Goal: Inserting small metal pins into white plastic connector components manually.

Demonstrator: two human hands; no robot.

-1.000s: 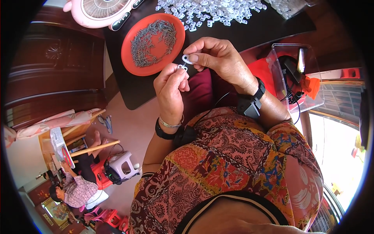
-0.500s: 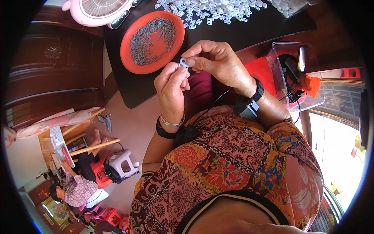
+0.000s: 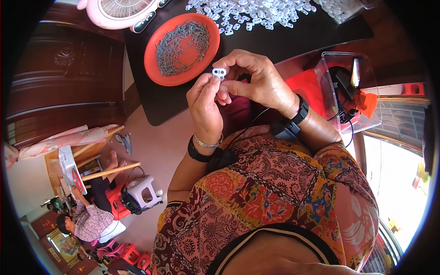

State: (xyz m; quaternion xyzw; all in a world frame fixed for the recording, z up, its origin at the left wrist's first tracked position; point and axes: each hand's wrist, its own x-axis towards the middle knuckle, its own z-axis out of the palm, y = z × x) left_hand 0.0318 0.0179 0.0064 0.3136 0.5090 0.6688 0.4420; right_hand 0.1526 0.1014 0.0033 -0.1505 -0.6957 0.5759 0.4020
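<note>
Glossy white plastic piece

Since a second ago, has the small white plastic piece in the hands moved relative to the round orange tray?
No. The small white plastic piece sits just off the round orange tray's lower right rim, as before.

Pink fan, clear plastic box, white stool, seated person at lower left

we have one view only, a wide fisheye worn on the head, looking steeply down past our own patterned chest at the hands, which sit close beneath it. the dark tabletop fills the upper part; straight edges bow near the rim, and the floor lies far below left.
</note>
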